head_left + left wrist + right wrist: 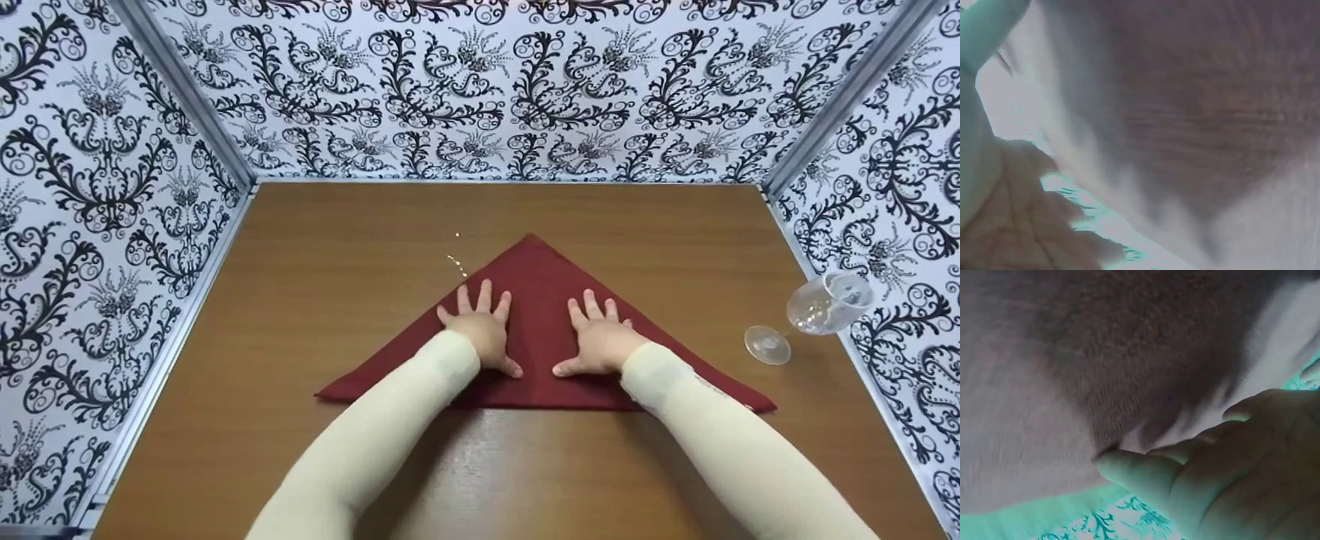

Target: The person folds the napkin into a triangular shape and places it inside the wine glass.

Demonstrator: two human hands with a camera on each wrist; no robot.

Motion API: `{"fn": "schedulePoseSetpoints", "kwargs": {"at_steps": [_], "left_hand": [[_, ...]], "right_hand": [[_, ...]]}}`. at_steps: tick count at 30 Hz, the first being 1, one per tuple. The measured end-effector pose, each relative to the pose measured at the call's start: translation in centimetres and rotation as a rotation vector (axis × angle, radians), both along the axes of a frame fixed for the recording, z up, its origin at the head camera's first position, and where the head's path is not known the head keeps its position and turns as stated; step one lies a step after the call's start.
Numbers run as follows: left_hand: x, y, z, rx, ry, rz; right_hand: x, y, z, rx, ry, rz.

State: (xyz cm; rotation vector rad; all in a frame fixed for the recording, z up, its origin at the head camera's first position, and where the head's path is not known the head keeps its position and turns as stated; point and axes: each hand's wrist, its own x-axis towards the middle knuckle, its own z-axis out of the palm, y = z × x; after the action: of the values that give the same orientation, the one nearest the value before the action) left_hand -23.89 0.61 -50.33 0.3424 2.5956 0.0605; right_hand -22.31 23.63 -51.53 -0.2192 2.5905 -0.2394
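Observation:
A dark red cloth napkin [536, 300], folded into a triangle, lies on the table with its point at the far side and its long edge toward me. On its left half rests my left hand [480, 330], fingers straight and spread, thumb toward the middle. My right hand [604, 343] lies over the right half the same way, its thumb facing the other across a strip of cloth. Close up, the left wrist view shows part of the left palm [1022, 219] beside the shaded cloth. In the right wrist view the straight fingers [1137, 469] reach along the fabric.
A clear stemmed glass [829, 304] stands near the right edge of the wooden table [315, 247]. Small bright specks [456, 262] show just beyond the napkin's left slope. Patterned black-and-white walls [465, 90] enclose the table at the back and both sides.

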Motion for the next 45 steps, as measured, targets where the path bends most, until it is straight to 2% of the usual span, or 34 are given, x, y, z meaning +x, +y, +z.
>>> {"fn": "schedulePoseSetpoints", "kwargs": {"at_steps": [4, 6, 9, 17, 27, 36, 45], "left_hand": [[2.0, -0.4, 0.4, 0.008, -0.069, 0.084], [2.5, -0.8, 0.1, 0.018, -0.093, 0.112], [2.7, -1.0, -0.2, 0.023, -0.106, 0.119], [1.9, -1.1, -0.2, 0.04, -0.13, 0.134], [0.4, -1.4, -0.7, 0.068, -0.127, 0.135], [-0.7, -1.5, -1.0, 0.073, -0.101, 0.127], [-1.3, -1.6, -1.0, 0.093, -0.087, 0.13]], "right_hand": [[1.0, 0.7, 0.2, 0.049, -0.038, -0.036], [1.2, 0.9, 0.0, 0.065, -0.061, -0.044], [1.3, 1.0, -0.4, 0.058, -0.074, -0.046], [0.9, 0.8, -0.6, 0.049, -0.067, -0.046], [-0.1, 0.6, -0.6, 0.051, -0.058, -0.05], [-0.7, 0.6, -0.5, 0.039, -0.07, -0.064], [-1.4, 0.5, -0.5, 0.038, -0.063, -0.058]]}}
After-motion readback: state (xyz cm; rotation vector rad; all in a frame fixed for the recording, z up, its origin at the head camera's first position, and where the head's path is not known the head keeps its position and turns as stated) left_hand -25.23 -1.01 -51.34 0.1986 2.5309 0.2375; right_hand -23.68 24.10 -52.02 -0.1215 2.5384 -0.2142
